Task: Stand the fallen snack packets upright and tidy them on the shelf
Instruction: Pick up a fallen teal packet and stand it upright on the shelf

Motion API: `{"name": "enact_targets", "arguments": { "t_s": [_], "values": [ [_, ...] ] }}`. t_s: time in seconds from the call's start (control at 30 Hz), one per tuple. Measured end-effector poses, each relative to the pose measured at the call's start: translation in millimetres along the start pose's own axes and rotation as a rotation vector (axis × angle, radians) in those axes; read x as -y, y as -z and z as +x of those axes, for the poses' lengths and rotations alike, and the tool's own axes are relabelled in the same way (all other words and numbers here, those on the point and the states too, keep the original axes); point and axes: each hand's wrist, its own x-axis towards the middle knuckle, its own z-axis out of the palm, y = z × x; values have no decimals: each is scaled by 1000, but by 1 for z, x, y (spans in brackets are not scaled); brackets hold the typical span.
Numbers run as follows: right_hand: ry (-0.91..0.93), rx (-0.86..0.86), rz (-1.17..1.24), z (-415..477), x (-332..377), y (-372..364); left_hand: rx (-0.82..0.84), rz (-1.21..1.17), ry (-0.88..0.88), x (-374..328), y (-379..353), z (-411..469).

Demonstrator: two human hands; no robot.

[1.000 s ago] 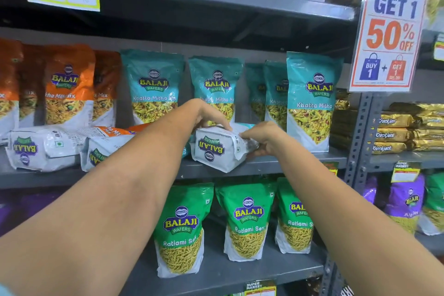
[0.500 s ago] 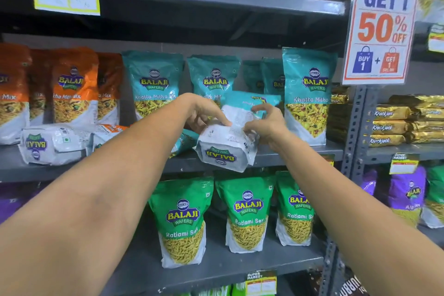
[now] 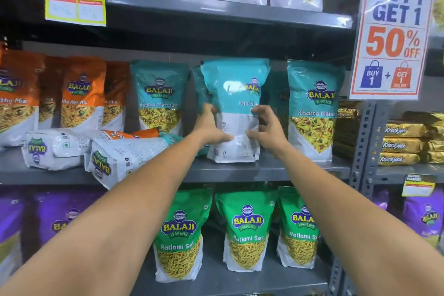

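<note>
A teal Khatta Mitha packet (image 3: 236, 94) stands upright on the grey middle shelf (image 3: 276, 172), its back turned partly toward me. My left hand (image 3: 211, 127) grips its left edge and my right hand (image 3: 266, 127) grips its right edge. To the left, two packets lie fallen on the same shelf with their white bottoms facing me: one (image 3: 54, 149) at the far left and one (image 3: 120, 160) overhanging the front edge. An orange packet (image 3: 125, 134) lies flat behind them.
Upright teal packets (image 3: 158, 101) (image 3: 312, 108) flank the held one; orange packets (image 3: 81, 94) stand further left. Green Ratlami Sev packets (image 3: 245, 228) fill the shelf below. A promo sign (image 3: 391, 36) hangs at right, beside gold biscuit packs (image 3: 403, 144).
The teal packet went from lying bottom-out at the shelf's front to standing upright between my hands. Both hands rose with it and shifted further back.
</note>
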Motion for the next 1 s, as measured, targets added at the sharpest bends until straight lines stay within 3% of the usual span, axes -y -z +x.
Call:
{"name": "enact_targets", "arguments": {
  "t_s": [0.33, 0.53, 0.73, 0.87, 1.0],
  "values": [
    [-145, -31, 168, 16, -30, 6, -180, 24, -105, 19, -22, -5],
    [-349, -10, 595, 31, -28, 10, -375, 263, -228, 25, -26, -7],
    [-287, 16, 244, 38, -26, 6, -287, 148, -206, 12, -41, -14],
    [-280, 19, 369, 35, -32, 4, -249, 98, -158, 11, -47, -16],
    [-343, -14, 409, 36, -28, 7, -138, 16, -4, 7, -48, -13]
  ]
}}
